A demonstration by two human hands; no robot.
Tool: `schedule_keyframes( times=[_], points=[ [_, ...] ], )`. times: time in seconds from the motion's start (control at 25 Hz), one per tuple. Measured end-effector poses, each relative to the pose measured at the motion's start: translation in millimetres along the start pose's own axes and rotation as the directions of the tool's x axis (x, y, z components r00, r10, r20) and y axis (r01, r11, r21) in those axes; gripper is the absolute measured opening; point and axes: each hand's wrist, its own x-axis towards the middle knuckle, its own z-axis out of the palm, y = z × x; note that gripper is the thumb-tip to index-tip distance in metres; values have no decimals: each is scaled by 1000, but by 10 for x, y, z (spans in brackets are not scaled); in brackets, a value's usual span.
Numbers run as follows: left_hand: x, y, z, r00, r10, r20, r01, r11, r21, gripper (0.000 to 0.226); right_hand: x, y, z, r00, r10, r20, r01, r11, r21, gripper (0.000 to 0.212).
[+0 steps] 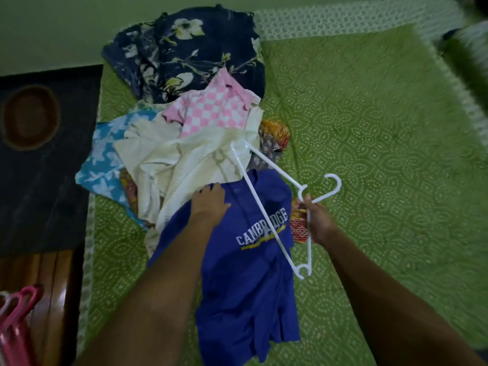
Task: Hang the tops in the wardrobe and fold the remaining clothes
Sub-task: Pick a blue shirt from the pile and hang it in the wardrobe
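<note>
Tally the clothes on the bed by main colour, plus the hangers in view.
Blue T-shirt: 1
Navy floral garment: 1
Pink checked top: 1
Cream garment: 1
Light blue print cloth: 1
Orange-red print pieces: cannot tell apart, counted as 1
White hanger: 1
Pink hangers: a bunch, counted as 1
Total: 8

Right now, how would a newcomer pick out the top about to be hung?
On the green patterned bedspread lies a heap of clothes. At its near end, under the left hand, is the blue T-shirt. It alone carries white "CAMBRIDGE" lettering, and the white hanger lies across it.
</note>
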Motion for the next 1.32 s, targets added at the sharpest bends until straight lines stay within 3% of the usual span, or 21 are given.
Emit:
schedule_keyframes(
  times=[0.08, 0.2, 0.4, 0.44, 0.52, 0.68, 0.88, 0.96, 1.08, 1.2, 1.32],
  points=[
    [30, -40, -114, 997, -79, 27, 77, 995, 66, 45, 44, -22, -48, 999, -15, 43, 17, 999, -41, 37],
    [-12, 18, -289, 983, -182, 20, 181, 983, 34, 22, -30, -128, -40, 997, -61, 57, 71, 979, -191, 35],
    [-107, 70, -395, 895, -439, 79, 435, 820, -373, 44, -74, -379, -126, 972, -166, 166, 222, 879, -423, 31],
    [-138, 81, -409, 903, -419, 95, 421, 819, -389, 46, -78, -435, -145, 967, -167, 192, 239, 858, -455, 29],
    [-195, 109, -454, 933, -335, 129, 358, 895, -266, 46, -112, -544, -108, 953, -167, 252, 279, 806, -522, 30],
    [-311, 162, -544, 932, -346, 106, 360, 911, -199, 20, -224, -741, 206, 914, -166, 371, 376, 691, -618, 36],
    [-481, -81, -498, 889, -453, 68, 453, 846, -282, 35, -327, -897, 335, 879, -204, 430, 454, 630, -630, 33],
    [-537, -128, -489, 902, -422, 90, 432, 886, -170, 27, -324, -897, 219, 885, -240, 399, 452, 645, -616, 34],
    [-657, -51, -484, 935, -316, 158, 332, 940, -83, 35, -385, -865, 117, 886, -248, 393, 454, 641, -619, 34],
    [-707, 7, -471, 955, -205, 215, 245, 953, -180, 58, -469, -848, 120, 888, -252, 384, 450, 643, -620, 34],
    [-752, 131, -596, 974, -145, 174, 191, 941, -281, 65, -534, -860, 235, 882, -239, 405, 462, 607, -647, 31]
  ],
)
